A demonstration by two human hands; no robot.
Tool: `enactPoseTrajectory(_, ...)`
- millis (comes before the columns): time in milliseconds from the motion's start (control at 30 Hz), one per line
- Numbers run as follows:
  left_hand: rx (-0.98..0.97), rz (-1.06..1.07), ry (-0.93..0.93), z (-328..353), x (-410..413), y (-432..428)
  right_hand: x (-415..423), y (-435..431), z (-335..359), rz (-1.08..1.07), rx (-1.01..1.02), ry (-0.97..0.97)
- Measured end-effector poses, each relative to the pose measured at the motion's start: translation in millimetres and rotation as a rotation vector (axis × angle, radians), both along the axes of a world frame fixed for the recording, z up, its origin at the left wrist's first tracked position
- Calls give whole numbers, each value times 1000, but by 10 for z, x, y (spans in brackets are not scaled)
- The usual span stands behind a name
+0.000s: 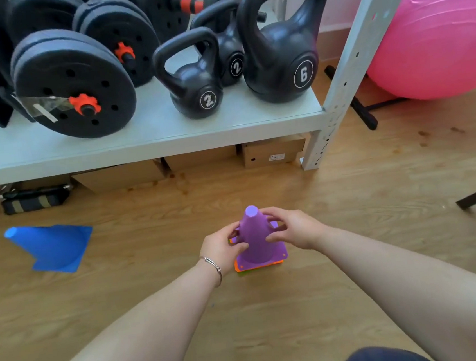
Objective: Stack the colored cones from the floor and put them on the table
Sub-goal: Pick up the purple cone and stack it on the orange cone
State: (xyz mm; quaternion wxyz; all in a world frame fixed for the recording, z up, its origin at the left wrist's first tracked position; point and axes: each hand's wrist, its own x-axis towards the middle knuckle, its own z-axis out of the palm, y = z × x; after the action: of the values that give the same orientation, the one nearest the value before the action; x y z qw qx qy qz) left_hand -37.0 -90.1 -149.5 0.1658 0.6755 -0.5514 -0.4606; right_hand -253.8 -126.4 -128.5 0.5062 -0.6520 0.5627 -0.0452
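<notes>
Purple cone [256,237] upright atop orange-edged stack on the floor; blue cone [51,248] tipped sideways, well apart.

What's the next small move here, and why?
Probably let go with the left hand and reach for the blue cone. The purple cone already sits upright on the orange and green bases, gripped from both sides, with the right hand opposite. The blue one lies tipped on the floor to the left, apart from the stack, the only loose cone in view.
</notes>
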Motion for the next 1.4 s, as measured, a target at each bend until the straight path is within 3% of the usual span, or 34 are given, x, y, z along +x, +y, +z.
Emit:
enactPoseTrajectory(633, 44, -26, -60, -272, 28, -51, -2, 13, -325, -31, 19, -3)
enactPoseTrajectory(833, 42, -134, -177, -269, 1, -46, -9, 9, -355, -27, -6, 43)
enactPoseTrajectory(1100, -13, -305, -525, 68, -84, -116, 7, -115, 69, 87, -302, 359)
enactPoseTrajectory(1400, -241, -176, -914, 979, 121, -304, 326, -352, 759, 130, -813, 490)
